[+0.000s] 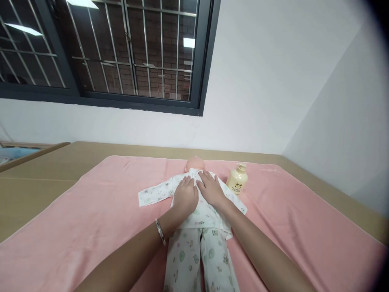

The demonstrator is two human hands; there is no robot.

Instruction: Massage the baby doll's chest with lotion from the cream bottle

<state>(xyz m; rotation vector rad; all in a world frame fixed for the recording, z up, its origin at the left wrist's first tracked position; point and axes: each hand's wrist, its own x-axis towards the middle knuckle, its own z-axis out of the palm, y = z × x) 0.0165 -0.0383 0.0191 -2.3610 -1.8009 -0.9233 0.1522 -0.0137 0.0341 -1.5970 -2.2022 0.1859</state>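
— From the head view, what were the hands doing?

— Both lay flat, palms down, fingers loose and grasping nothing. The left hand and the right hand rested side by side on the chest of a baby doll, thumbs nearly touching.

— How was the doll lying?

— On its back, head pointing away from the hands, legs running back between the forearms. It wore a white printed top with one sleeve spread out to the left of the left hand, and matching printed trousers below the wrists.

— Anything else close by?

— A cream lotion bottle stood upright just to the right of the right hand, near the doll's shoulder. A silver bracelet sat on the left wrist. Everything lay on a pink towel spread over the tabletop. Beyond the hands were a white wall and a barred window.
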